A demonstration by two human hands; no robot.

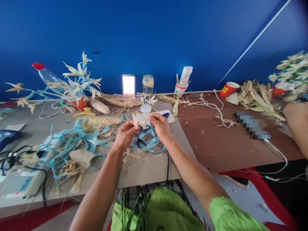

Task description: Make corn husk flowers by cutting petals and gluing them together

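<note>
Over the middle of the table, my left hand (126,132) pinches a small pale corn husk flower (136,120) between thumb and fingers. A thin whitish strip or stem sticks out of it toward the right. My right hand (161,127) is closed in a pinch at the flower's right side, and its fingertips hide what exactly they grip. Beneath my hands lie black-handled scissors (141,143) among light blue ribbon (154,146). Just beyond them, another husk flower (145,100) stands on a round white base (145,109).
Blue stems with husk flowers (83,75), a corn cob (99,122) and a power strip (26,179) are at left. A glass jar (148,84) and paper cup (180,89) stand by the wall. A phone (252,125), cables and another person's arm (298,125) are at right.
</note>
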